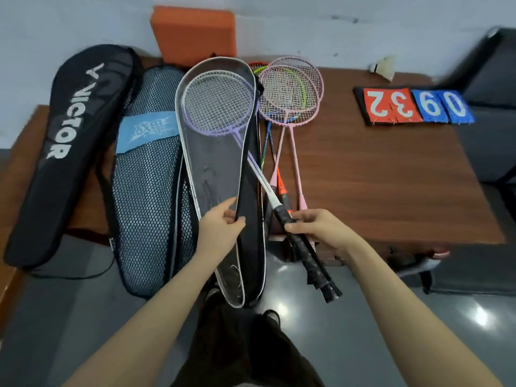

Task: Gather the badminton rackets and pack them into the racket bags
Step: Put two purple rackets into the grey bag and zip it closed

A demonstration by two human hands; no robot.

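An open black racket bag with white piping (220, 169) lies across the table's front edge. My left hand (220, 227) pinches its upper flap. The heads of two purple rackets (220, 104) sit inside the bag's open mouth, and their black-taped handles stick out to the lower right. My right hand (315, 227) grips those handles. Two pink rackets (293, 90) lie on the table to the right, over an orange-handled racket (283, 191) and a green-framed one.
A black Victor bag (64, 146) and a mesh bag with a blue label (148, 174) lie at the left. An orange block (192, 34) leans on the wall. A score flip card (413, 106) and a shuttlecock (384, 67) rest on the brown table (377, 177).
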